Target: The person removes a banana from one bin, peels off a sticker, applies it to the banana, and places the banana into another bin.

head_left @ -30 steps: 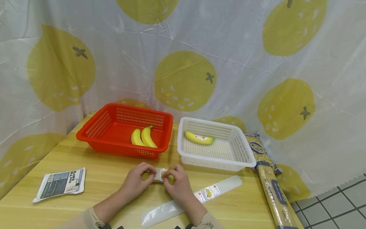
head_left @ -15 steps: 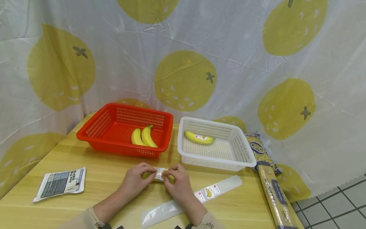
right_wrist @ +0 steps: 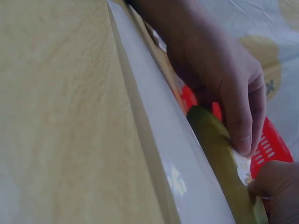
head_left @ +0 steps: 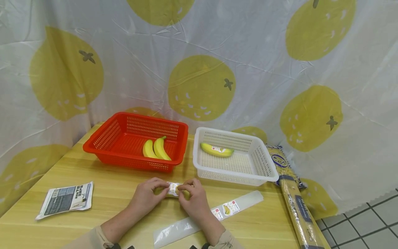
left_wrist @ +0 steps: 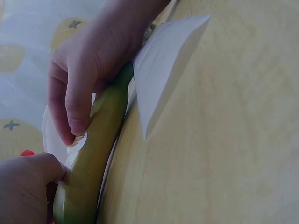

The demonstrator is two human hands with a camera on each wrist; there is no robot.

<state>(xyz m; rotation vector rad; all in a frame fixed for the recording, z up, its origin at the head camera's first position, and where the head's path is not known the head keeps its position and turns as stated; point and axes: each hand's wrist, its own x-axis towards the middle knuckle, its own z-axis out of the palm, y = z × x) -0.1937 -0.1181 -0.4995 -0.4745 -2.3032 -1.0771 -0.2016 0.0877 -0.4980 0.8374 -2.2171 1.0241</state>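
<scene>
A banana lies crosswise on the table between my two hands, with a small white printed sticker over it. Thumb and fingertips of my left hand pinch the sticker's left end, close against the peel. From the other side my right hand pinches the right end, its fingertips right at the banana too. Both wrist views show the sticker's pale edge along the curved peel; most of its face is hidden there. Beneath my right forearm runs a white backing strip bearing more banana stickers.
Behind the hands stand a red basket with two bananas and a white basket with one stickered banana. A printed packet lies at left. Long clear-wrapped packs line the right table edge.
Both hands stay in nearly the same place. The fingertips shift slightly along the sticker, whose visible face moves a little between them. Baskets and strip have not moved.
</scene>
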